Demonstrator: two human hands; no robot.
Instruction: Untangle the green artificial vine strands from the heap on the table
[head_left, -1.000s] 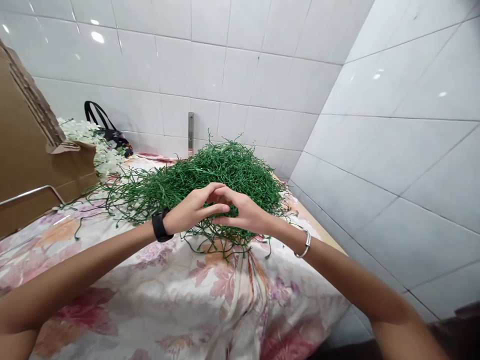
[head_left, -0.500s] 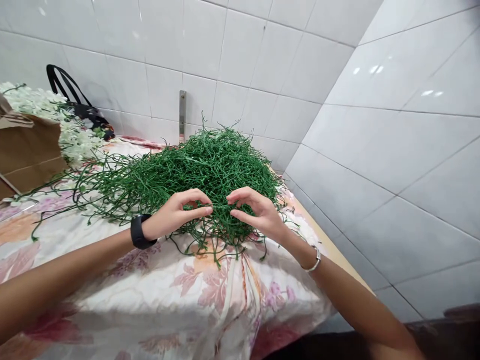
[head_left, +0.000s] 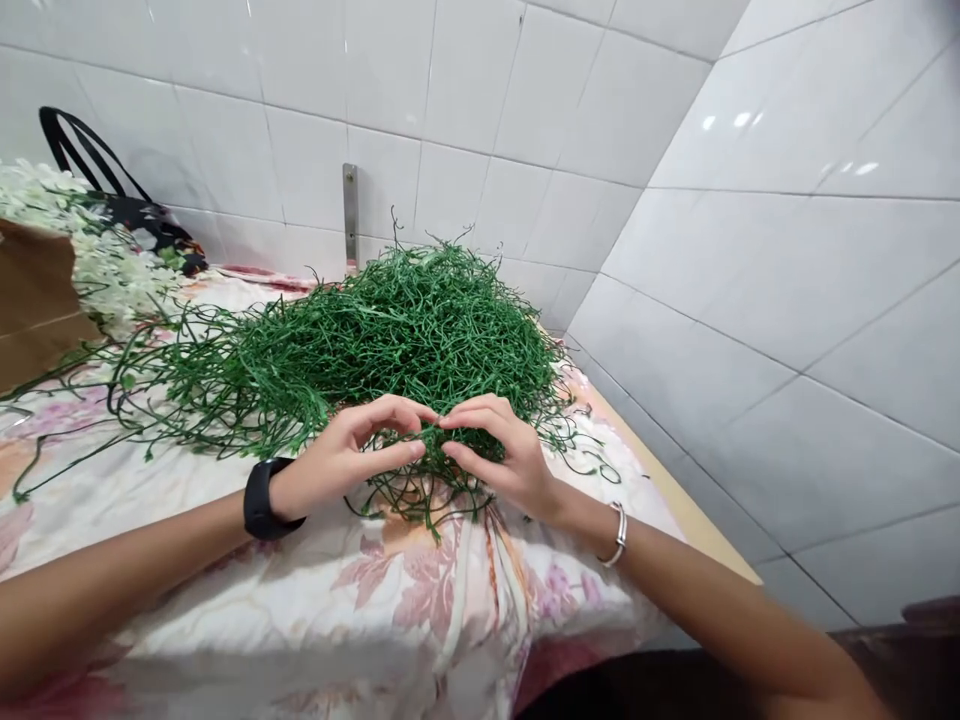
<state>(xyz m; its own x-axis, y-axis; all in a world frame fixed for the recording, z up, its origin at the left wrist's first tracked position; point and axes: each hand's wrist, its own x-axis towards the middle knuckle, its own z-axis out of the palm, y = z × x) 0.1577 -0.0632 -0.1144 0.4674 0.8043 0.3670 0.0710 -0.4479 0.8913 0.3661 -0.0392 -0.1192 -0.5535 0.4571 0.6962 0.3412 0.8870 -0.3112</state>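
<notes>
A big tangled heap of thin green artificial flower stems (head_left: 420,320) lies in front of me on a floral cloth (head_left: 405,590). My left hand (head_left: 360,450) and my right hand (head_left: 506,455) are at the heap's near edge, with their fingertips meeting. Each hand is bent in a loose pinch, thumb below and fingers above. Thin green stem shows between the fingertips, though its ends are lost against the heap. A black wristband (head_left: 266,498) is on my left wrist and a silver bangle (head_left: 618,535) on my right.
White artificial flowers (head_left: 116,275) and a brown cardboard box (head_left: 37,305) stand at the left. A dark bag (head_left: 150,225) with black handles leans behind them. Tiled walls (head_left: 750,300) close off the back and right. A metal strip (head_left: 350,215) stands against the back wall.
My hands have come together, and their fingertips now meet where a gap showed before. The view has shifted slightly, so the flowers and bag sit farther left.
</notes>
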